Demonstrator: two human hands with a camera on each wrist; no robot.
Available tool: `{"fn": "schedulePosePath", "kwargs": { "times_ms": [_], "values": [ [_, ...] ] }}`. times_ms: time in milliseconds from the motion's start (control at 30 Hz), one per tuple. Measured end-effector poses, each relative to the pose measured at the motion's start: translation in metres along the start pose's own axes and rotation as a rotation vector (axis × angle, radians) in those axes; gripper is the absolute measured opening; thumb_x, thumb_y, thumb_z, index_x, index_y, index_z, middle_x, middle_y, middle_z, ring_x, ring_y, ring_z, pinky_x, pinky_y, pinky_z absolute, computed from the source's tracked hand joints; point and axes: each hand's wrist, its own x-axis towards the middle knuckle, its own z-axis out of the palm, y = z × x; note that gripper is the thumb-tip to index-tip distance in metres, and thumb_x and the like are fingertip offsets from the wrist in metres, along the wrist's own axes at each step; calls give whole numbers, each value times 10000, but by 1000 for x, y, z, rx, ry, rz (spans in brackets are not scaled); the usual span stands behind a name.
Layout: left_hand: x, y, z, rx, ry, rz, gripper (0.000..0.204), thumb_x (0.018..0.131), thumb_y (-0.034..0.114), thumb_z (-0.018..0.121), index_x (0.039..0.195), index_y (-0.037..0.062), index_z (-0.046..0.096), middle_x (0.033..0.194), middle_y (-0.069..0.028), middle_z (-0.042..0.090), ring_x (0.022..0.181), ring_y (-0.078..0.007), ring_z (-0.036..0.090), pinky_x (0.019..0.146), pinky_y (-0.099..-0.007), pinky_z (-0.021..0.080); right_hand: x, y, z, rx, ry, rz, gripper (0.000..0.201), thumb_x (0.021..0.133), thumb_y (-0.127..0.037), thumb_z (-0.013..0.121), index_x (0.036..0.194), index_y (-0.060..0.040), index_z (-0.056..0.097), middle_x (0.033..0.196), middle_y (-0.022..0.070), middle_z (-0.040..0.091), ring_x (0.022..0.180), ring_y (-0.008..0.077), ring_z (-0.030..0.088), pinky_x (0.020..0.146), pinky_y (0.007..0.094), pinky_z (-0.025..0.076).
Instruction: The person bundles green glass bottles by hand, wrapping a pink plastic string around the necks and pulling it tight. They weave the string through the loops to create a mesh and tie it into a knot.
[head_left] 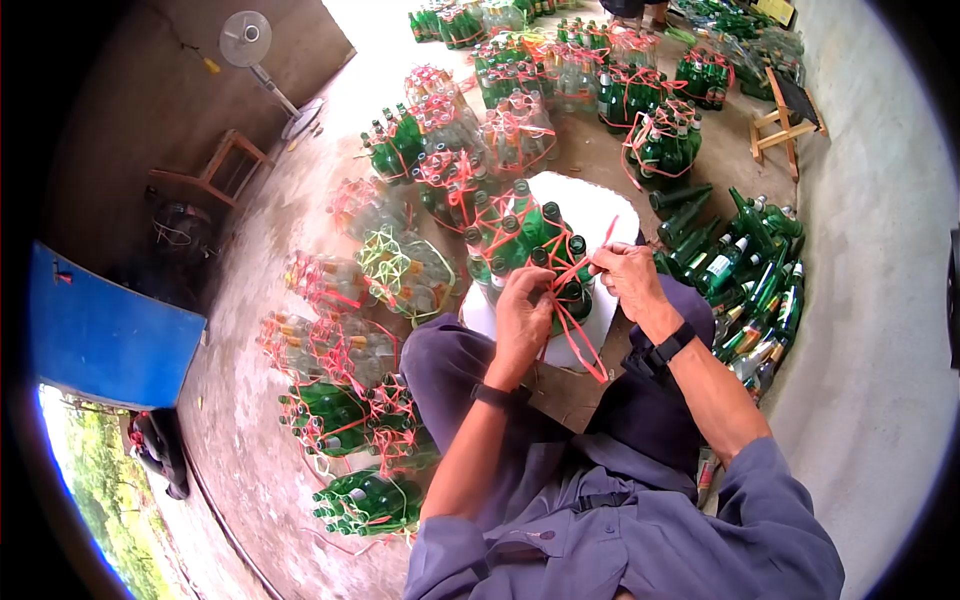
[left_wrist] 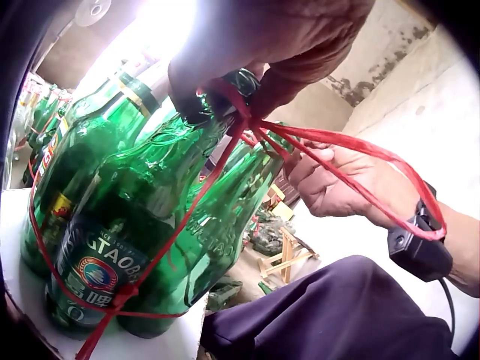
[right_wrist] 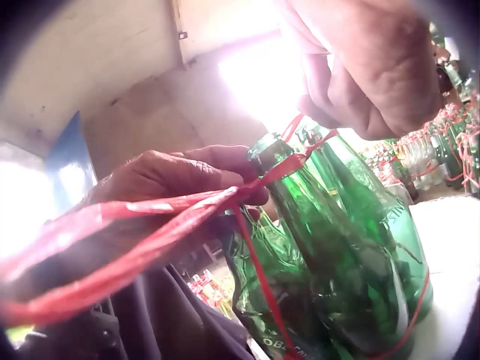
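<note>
A bundle of green glass bottles (head_left: 523, 208) stands upright on a white block, tied around with red plastic string (left_wrist: 330, 140). My left hand (head_left: 524, 318) is at the bottle necks on the near side, its thumb and fingers pinching the string at the knot. From there a doubled loop of string hangs toward me. Just to the right, my right hand (head_left: 630, 276) pinches a strand stretched from that knot, its fingers curled in the right wrist view. A dark label (left_wrist: 94, 274) shows on one bottle in the left wrist view.
The white block (head_left: 612, 205) stands between my knees. Tied bottle bundles (head_left: 430, 275) line the floor to the left and ahead. Loose green bottles (head_left: 745, 265) lie piled by the right wall. A wooden folding stool (head_left: 785, 125) and a standing fan (head_left: 250, 45) stand farther off.
</note>
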Motion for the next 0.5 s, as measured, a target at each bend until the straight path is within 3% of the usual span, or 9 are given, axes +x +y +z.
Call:
{"fn": "schedulePosePath", "kwargs": {
  "times_ms": [67,133,200,267,300,433,500],
  "values": [
    [0,-3,1,15,5,28,275,842,-110,642,1102,-24,669,1134,-153,668,1058,-294,670,942,-342,518,-5,-3,3,-56,1,-55,142,922,-152,729,863,-24,727,744,19,697,542,44,517,469,208,373],
    [0,-2,2,31,10,57,271,844,-109,642,1101,-24,669,1135,-155,673,1066,-297,672,940,-346,520,-10,-11,10,-377,17,-288,186,927,-145,709,844,18,742,735,28,715,593,78,586,532,231,435],
    [-1,-2,1,-7,-10,-7,245,876,-65,632,1105,-9,697,1114,-100,691,1069,-198,661,970,-304,503,-10,-11,14,-418,21,-311,203,920,-145,711,849,41,751,729,65,732,641,113,636,589,279,486],
    [-1,-2,0,-39,-9,-39,264,898,-57,620,1149,-4,683,1122,-95,690,1066,-186,659,970,-306,505,1,0,13,-580,-37,-502,200,908,-142,715,848,46,751,723,108,736,642,137,653,603,316,507],
    [-1,-4,0,-70,-9,-71,285,920,-48,608,1194,0,668,1131,-89,690,1064,-174,656,970,-307,508,-6,-8,19,-641,-33,-511,193,902,-142,717,860,43,748,718,169,716,638,163,669,618,347,521],
    [0,-9,-2,-174,-52,-141,358,955,-27,576,1310,13,602,1179,-80,672,1109,-163,633,1001,-313,498,-4,-16,28,-750,-43,-506,201,879,-165,718,845,31,749,716,199,697,622,225,677,624,375,531],
    [0,-9,-2,-270,-54,-189,420,967,-4,561,1386,11,534,1240,-82,647,1153,-166,611,1041,-317,476,5,-16,29,-876,-109,-472,217,848,-197,712,831,17,751,738,230,686,660,328,693,674,428,553]
  ]
}}
